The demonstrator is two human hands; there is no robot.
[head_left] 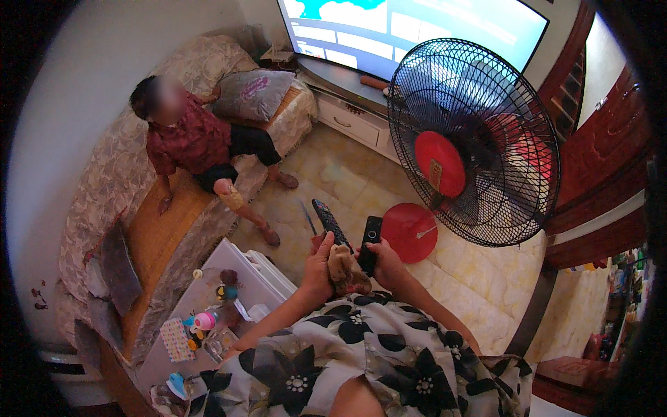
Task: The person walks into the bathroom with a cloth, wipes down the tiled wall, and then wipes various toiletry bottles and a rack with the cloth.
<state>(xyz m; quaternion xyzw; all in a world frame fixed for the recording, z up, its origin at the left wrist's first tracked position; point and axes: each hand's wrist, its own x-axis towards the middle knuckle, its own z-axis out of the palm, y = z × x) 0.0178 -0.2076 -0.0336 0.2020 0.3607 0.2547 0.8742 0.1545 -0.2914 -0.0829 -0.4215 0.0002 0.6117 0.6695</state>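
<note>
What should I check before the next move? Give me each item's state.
1. Right hand gripping the shorter black remote: ok.
2. Left hand gripping the longer black remote: ok.
3. Which hand supports the brown bundle: cannot tell.
4. Television screen lit: ok.
5. Head view of the whole screen unobstructed: not ok; the fan overlaps it.
6. Fan blades stopped: cannot tell.

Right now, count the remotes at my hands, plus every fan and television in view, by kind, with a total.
Remotes: 2, the left remote at the left hand and the right remote in the right hand
Fans: 1, the black fan with a red hub
Televisions: 1, the lit television
Total: 4
</note>
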